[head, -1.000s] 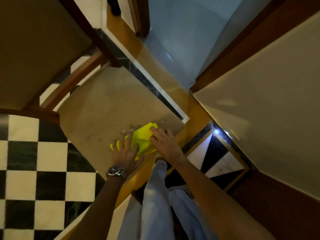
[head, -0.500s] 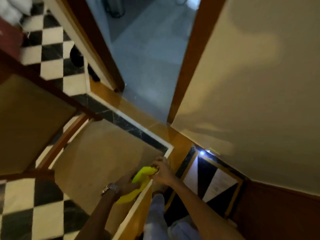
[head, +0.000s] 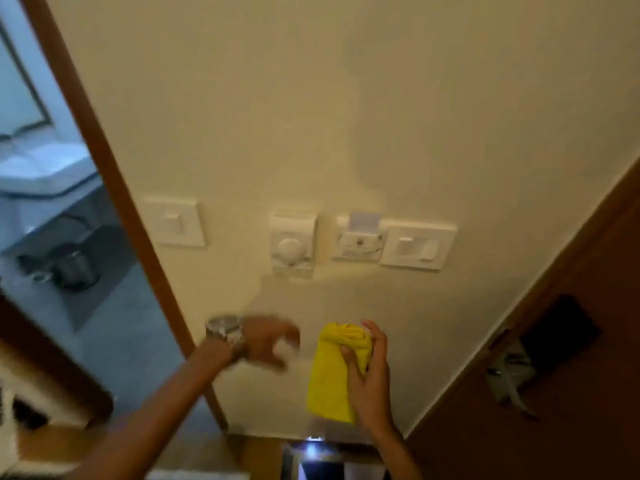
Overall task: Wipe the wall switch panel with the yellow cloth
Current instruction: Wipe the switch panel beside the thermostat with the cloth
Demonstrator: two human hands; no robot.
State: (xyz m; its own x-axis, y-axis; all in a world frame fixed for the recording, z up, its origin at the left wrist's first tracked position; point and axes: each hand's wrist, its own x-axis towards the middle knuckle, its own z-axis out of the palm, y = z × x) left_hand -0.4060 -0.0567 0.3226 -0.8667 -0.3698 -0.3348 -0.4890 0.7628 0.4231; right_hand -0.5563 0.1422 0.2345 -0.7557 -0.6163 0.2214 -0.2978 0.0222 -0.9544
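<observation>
On the cream wall sit a white switch panel [head: 412, 244], a key-card holder [head: 360, 242] beside it, a round dial control [head: 292, 244] and a single switch plate [head: 175, 221] near the door frame. My right hand [head: 369, 375] holds the folded yellow cloth [head: 334, 372] upright, well below the panels and apart from the wall. My left hand [head: 268, 344], with a wristwatch, hovers blurred to the left of the cloth, fingers spread and holding nothing.
A brown door frame [head: 114, 188] runs down the left, with a bathroom basin [head: 41, 181] behind it. At the right stands a dark wooden door [head: 571, 358] with a metal handle [head: 509, 379]. A small light [head: 313, 445] glows at the skirting.
The view swung up from the floor and chair to the wall. The cloth came up off the chair seat; my left hand let go of it and my right hand alone holds it.
</observation>
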